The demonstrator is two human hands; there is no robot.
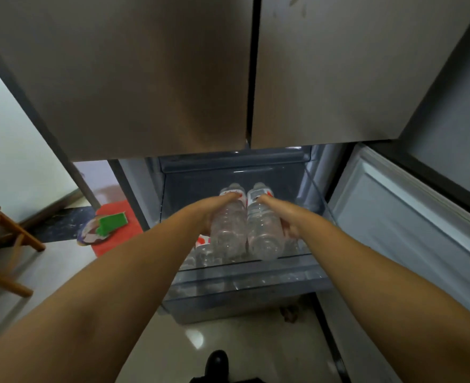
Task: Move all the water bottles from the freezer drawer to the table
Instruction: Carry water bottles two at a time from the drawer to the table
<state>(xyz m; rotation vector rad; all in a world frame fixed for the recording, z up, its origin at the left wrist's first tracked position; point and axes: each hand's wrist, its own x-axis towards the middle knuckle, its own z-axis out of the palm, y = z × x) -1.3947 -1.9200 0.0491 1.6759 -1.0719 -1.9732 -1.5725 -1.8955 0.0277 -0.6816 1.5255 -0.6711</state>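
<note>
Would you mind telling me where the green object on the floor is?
In the head view, the green object lies on the floor at the left, on a red mat beside the open freezer drawer.

You see red-and-white label on left bottle (pixel 229 217), barcode on right bottle (pixel 261 219). Words too blurry, you read nothing.

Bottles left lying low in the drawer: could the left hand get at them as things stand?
Probably not yet. The left hand already holds a water bottle, so its grip is taken; otherwise the open freezer drawer leaves the remaining bottles uncovered from above.
</note>
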